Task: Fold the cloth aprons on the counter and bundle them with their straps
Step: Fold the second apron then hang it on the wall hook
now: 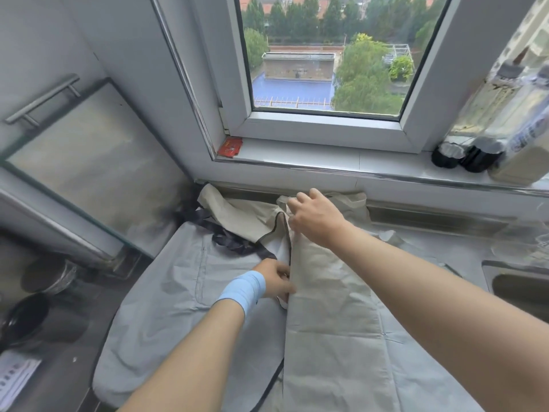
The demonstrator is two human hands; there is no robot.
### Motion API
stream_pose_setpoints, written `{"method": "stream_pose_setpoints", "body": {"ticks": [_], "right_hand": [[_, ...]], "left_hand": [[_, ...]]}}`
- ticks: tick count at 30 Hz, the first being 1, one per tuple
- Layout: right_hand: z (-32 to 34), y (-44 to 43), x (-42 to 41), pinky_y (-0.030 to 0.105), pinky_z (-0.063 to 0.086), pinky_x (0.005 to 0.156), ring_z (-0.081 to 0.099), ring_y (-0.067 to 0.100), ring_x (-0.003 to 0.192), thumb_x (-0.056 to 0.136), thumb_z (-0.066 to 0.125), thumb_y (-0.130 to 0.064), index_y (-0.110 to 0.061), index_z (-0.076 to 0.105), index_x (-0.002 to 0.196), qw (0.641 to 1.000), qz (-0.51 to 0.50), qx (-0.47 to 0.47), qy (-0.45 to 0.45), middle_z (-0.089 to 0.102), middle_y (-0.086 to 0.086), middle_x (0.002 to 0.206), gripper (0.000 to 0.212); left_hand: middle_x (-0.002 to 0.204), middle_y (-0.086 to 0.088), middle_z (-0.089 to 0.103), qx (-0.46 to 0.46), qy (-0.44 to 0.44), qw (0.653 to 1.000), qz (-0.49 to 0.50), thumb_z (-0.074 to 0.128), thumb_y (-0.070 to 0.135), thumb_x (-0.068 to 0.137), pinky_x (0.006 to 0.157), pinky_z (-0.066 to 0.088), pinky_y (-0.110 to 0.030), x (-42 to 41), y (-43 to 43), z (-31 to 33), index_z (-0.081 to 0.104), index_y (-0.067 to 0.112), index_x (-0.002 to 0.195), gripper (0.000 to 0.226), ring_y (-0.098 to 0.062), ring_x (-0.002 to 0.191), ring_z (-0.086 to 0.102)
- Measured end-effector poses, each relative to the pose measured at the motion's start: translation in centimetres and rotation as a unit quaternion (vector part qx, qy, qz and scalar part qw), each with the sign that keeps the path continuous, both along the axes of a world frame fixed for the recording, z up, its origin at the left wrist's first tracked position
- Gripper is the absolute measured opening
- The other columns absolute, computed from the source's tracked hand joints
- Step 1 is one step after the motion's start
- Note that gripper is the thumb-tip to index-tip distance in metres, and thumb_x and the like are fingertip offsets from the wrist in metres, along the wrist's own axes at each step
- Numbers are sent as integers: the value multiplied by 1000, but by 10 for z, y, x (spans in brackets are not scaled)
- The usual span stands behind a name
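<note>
Pots (44,278) sit low at the far left. Next to them a grey apron (166,278) lies spread flat on the surface (463,248), and a dark strap (234,242) lies across its far end. The left hand (276,282), with a blue band (243,288) on its wrist, pinches the long folded edge of a beige apron (329,307). This beige apron lies on top of the grey one, folded into a long strip that runs away from the person. The right hand (315,215) is farther up and grips the same apron near its top end with bent fingers. A metal sink (520,286) is at the right edge, and dark jars (466,157) stand on the window sill above it.
</note>
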State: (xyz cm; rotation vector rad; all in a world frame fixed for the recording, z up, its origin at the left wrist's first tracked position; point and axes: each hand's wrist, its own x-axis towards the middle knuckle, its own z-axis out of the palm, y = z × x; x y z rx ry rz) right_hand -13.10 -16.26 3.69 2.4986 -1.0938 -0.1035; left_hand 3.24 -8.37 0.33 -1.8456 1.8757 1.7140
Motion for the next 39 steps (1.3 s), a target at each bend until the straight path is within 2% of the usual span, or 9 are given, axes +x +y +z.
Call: {"method": "stream_pose_setpoints", "body": {"ticks": [2, 6, 12, 15, 18, 23, 31, 34, 39], "right_hand": [[-9, 6, -1, 34, 40, 61, 59, 25, 77, 65, 82, -17, -29, 70, 75, 995, -19, 32, -95, 59, 3, 91, 20], [-35, 22, -19, 41, 43, 85, 52, 29, 113, 81, 75, -23, -26, 59, 121, 924, -199, 129, -299, 52, 7, 129, 43], [-69, 75, -85, 39, 43, 88, 53, 30, 106, 82, 53, -20, -21, 55, 100, 715, -525, 164, -432, 57, 6, 113, 17], [-84, 100, -89, 36, 46, 86, 59, 27, 103, 83, 54, -39, -24, 53, 111, 679, -527, 290, -421, 64, 1, 112, 32], [-99, 107, -86, 35, 46, 94, 59, 24, 116, 79, 58, -46, -28, 57, 124, 696, -501, 338, -387, 65, -4, 124, 48], [-111, 90, -95, 35, 44, 88, 61, 25, 107, 87, 64, -34, -25, 63, 101, 747, -489, 265, -365, 67, -2, 108, 16], [-128, 105, -97, 42, 49, 82, 56, 34, 108, 75, 58, -19, -19, 62, 120, 895, -283, 120, -323, 57, 8, 120, 45], [-136, 118, -91, 45, 17, 120, 9, 27, 152, 93, 40, -50, -25, 19, 157, 876, -292, 308, -230, 9, 8, 165, 72], [-133, 102, -96, 47, -5, 121, -16, 22, 151, 98, 29, -59, -31, -7, 157, 875, -322, 333, -142, -17, 6, 164, 75]], "left_hand": [[66, 2, 66, 0, -20, 1000, -13, 67, 4, 75, 50, 50, -18, 3, -5, 6, 66, 15, 83, 13, -17, 61, 68], [103, 3, 66, -89, -167, 982, -8, 72, 21, 71, 87, 52, -30, 5, -16, -7, 59, 26, 110, 42, -21, 99, 64], [117, -2, 49, -342, -162, 925, -47, 50, 3, 87, 90, 44, -34, -32, -15, -34, 55, 19, 111, 30, -24, 113, 49], [130, -1, 42, -317, -210, 910, -166, 53, 20, 89, 95, 42, -36, -53, -12, -50, 50, 24, 126, 37, -26, 124, 43], [149, -3, 23, -257, -272, 895, -244, 63, 40, 83, 110, 29, -39, -57, -9, -69, 26, 28, 148, 76, -27, 137, 24], [162, -7, -3, -218, -311, 875, -302, 53, 49, 89, 121, 6, -43, -68, -29, -82, -2, 29, 154, 88, -30, 149, -3], [154, -8, 15, -332, -326, 841, -275, 56, 35, 81, 102, 31, -41, -87, -30, -75, 28, 30, 145, 69, -31, 134, 22], [162, -6, -1, -245, -301, 878, -281, 51, 63, 81, 116, 16, -45, -91, -25, -83, 5, 29, 154, 93, -31, 146, 4], [161, -6, 0, -258, -303, 874, -278, 63, 61, 76, 118, 11, -47, -87, -38, -75, 14, 28, 153, 97, -29, 148, -1]]}}
